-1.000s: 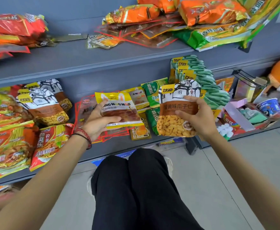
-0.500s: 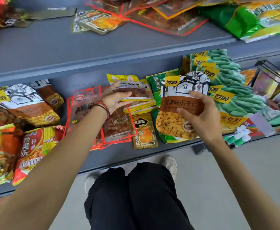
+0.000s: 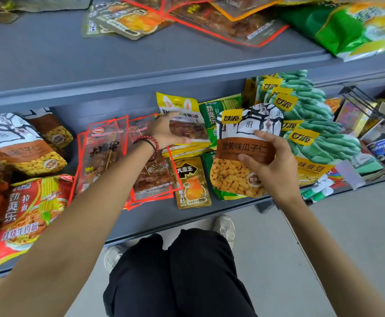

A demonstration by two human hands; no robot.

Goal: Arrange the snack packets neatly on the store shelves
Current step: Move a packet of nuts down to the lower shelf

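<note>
My right hand [image 3: 270, 163] grips a brown-and-white packet of yellow seed kernels [image 3: 244, 154], held upright over the lower shelf [image 3: 187, 216]. My left hand [image 3: 167, 132] holds a yellow rabbit-ear packet [image 3: 182, 115] against the back of that shelf, thumb under its lower edge, fingers over its front. Red-edged clear packets of skewered meat [image 3: 109, 156] lie flat left of it. A small gold packet [image 3: 192, 183] lies at the shelf front. Two matching seed-kernel packets [image 3: 20, 145] lie at the far left.
A row of green broad-bean packets [image 3: 310, 124] stands to the right. Red noodle packets [image 3: 29, 213] lie at the lower left. The upper shelf [image 3: 95, 65] carries loose packets along its back. A wire rack and small boxes [image 3: 367, 115] stand at the far right. My knees are below.
My left hand has carried the yellow packet up and right, from over the red-edged packets to the shelf's back. My right hand keeps the seed-kernel packet in about the same place. The view has tilted down.
</note>
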